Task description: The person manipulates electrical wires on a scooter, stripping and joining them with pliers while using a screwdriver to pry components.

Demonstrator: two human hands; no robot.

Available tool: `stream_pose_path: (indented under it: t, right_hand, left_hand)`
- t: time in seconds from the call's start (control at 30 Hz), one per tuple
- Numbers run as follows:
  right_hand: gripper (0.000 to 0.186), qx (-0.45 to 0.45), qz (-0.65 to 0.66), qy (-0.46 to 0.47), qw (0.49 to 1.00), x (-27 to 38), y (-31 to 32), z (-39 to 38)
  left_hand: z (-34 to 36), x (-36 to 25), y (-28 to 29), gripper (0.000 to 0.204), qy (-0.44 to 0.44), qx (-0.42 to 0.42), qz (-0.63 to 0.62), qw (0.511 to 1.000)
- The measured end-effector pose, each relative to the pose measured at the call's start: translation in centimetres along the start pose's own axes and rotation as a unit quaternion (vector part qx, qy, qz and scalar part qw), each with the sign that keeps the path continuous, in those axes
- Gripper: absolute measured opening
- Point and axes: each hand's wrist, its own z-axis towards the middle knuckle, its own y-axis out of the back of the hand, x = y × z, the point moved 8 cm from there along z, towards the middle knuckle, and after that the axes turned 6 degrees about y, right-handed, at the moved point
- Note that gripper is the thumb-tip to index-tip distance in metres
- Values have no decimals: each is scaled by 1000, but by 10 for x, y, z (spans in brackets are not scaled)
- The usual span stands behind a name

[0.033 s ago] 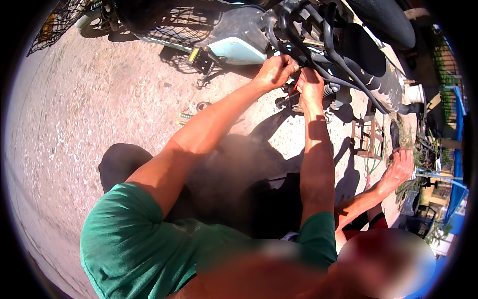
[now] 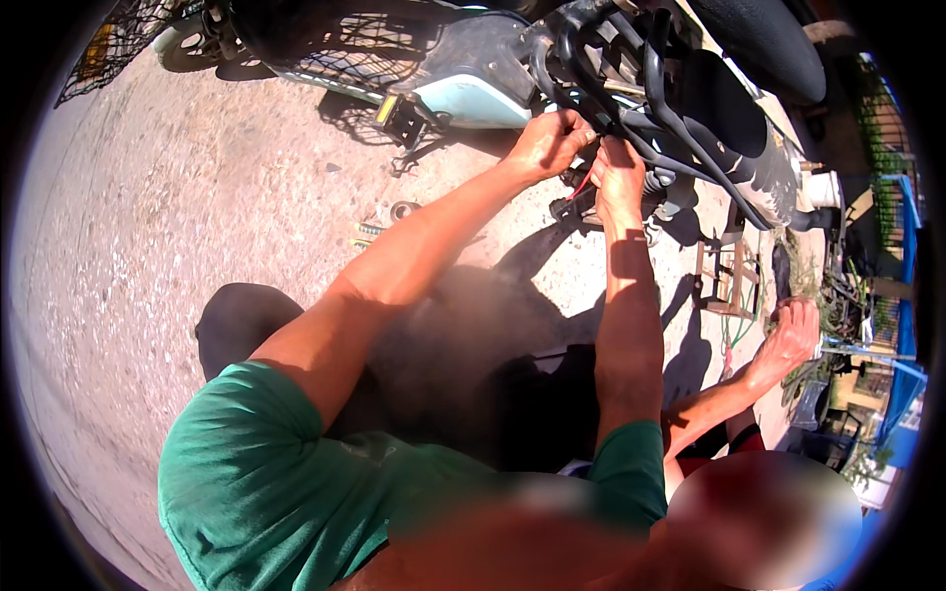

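Observation:
My left hand (image 2: 557, 143) has its fingers pinched at the underside of the scooter's black tubular frame (image 2: 572, 59). My right hand (image 2: 619, 175), fingers closed, is just right of it, raised to the same dark spot. A thin red wire (image 2: 583, 185) hangs beside my right hand toward a small black part (image 2: 562, 207). What my fingertips hold is too small and shadowed to make out. The scooter has a pale blue side panel (image 2: 473, 98), a black seat (image 2: 749, 44) and a pedal (image 2: 394, 123).
Another person's hand (image 2: 788, 335) is raised at the right. A small wooden stool (image 2: 729, 276) stands beside the scooter's rear, near a white bucket (image 2: 820, 185). A round metal part (image 2: 402, 211) and small tools (image 2: 367, 231) lie on the concrete ground (image 2: 177, 197). A netted basket (image 2: 99, 54) is at upper left.

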Motion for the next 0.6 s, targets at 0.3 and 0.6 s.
stream_pose_path:
  t: [0.3,0.6]
  right_hand:
    - [11,6,-8,14,1000,-1,4,-6]
    - [25,-65,-106,58,991,12,5,-11]
  left_hand:
    - [-2,12,-5,25,32,42,14,999]
    - [-7,11,-5,25,47,33,-36,998]
